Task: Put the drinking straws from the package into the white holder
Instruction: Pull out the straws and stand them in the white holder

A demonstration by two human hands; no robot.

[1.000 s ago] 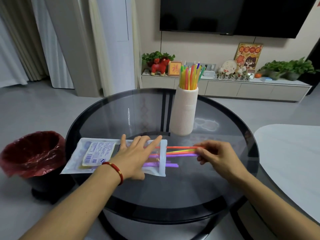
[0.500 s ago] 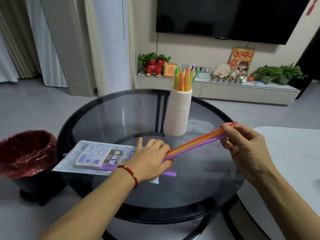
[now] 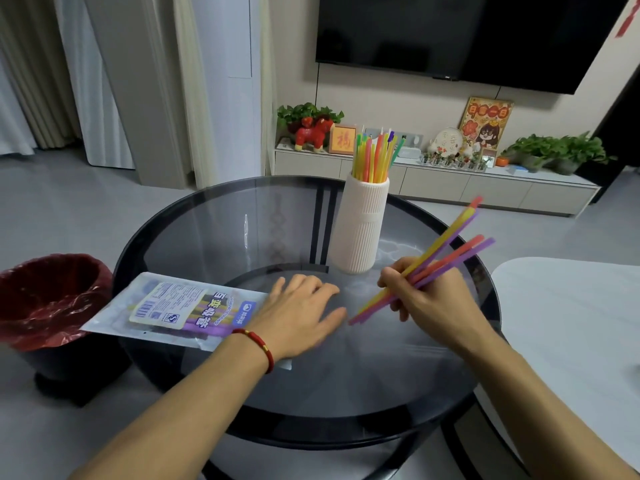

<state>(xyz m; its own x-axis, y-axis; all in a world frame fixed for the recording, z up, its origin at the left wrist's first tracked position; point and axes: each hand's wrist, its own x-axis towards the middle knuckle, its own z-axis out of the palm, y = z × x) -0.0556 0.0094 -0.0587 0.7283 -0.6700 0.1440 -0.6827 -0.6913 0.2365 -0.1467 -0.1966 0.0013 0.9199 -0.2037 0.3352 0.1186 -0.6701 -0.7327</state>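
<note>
— Straws [image 3: 446, 252]: where are they now?

— A second ago I was drawing them from the package [image 3: 173, 310]; now my right hand [image 3: 433, 296] has them clear, clenched in a splayed bunch above the glass table [image 3: 214, 237], just right of the white holder [image 3: 362, 226].

— And your left hand [image 3: 298, 313]?

— Flat and open, pinning the package mouth. More straws lie inside, so I judge this batch goes in next.

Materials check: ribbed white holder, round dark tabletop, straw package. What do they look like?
Ribbed white cylindrical holder: matte, opaque, fine vertical grooves, probably ceramic or plastic; cannot tell which. Round dark tabletop: smoked glass, glossy, since the frame bars show through and it reflects light. Flat straw package: thin clear plastic film with a printed label; purple straws show through it.
</note>
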